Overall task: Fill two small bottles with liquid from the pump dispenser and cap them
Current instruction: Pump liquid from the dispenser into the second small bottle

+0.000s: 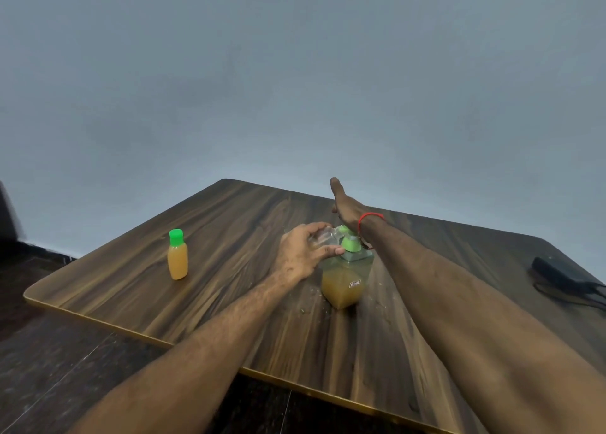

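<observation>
A pump dispenser (346,281) with a green pump head and orange liquid in its lower half stands mid-table. My left hand (303,253) holds a small clear bottle (324,237) tilted against the green spout. My right hand (344,206) lies flat above the pump top, fingers stretched out, the heel of the palm over the pump head; a red thread circles its wrist. A second small bottle (177,256), full of orange liquid and closed with a green cap, stands upright to the left.
The wooden table (229,224) has a rounded near-left corner and a gold edge. Small drops or crumbs lie around the dispenser's base. A black adapter with a cable (564,274) rests at the right edge. Dark floor lies at left; a grey wall stands behind.
</observation>
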